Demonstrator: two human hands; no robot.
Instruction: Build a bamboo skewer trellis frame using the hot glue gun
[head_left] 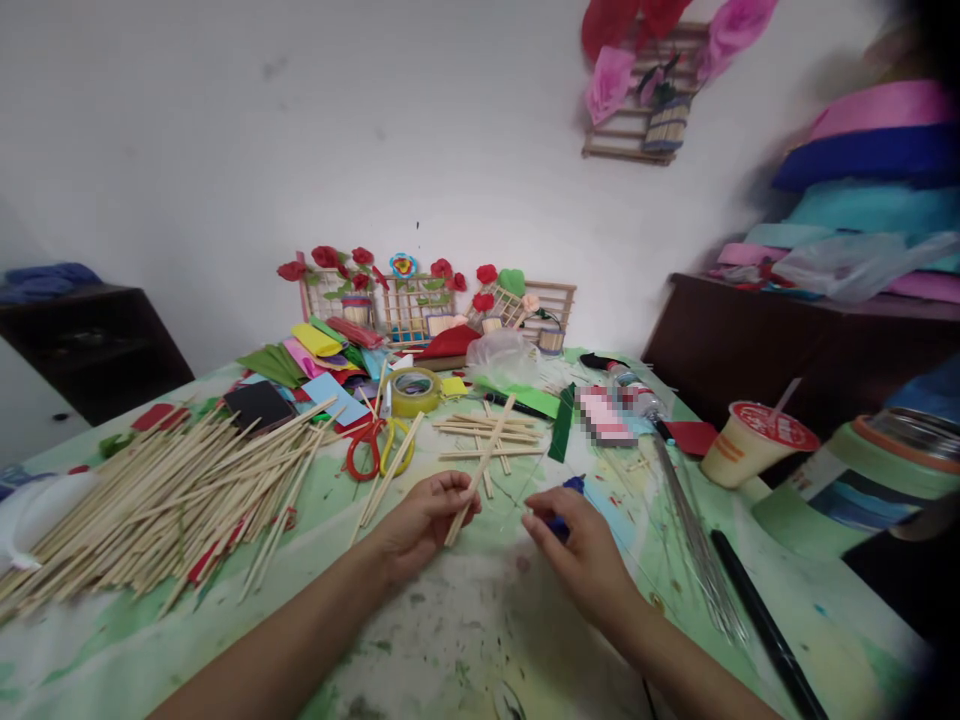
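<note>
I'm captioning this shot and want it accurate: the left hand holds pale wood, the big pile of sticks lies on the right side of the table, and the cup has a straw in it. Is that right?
One slip: the head view shows the big pile of sticks on the table's left side. The left hand does hold pale wood, and the cup has a straw.

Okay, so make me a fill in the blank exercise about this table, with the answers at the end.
The left hand holds pale wooden ____. Beside the red scissor handle is a ____ one. A ____ pokes up from the drink cup. The long black rod lies to the ____ of the right hand.

sticks; yellow; straw; right
</note>
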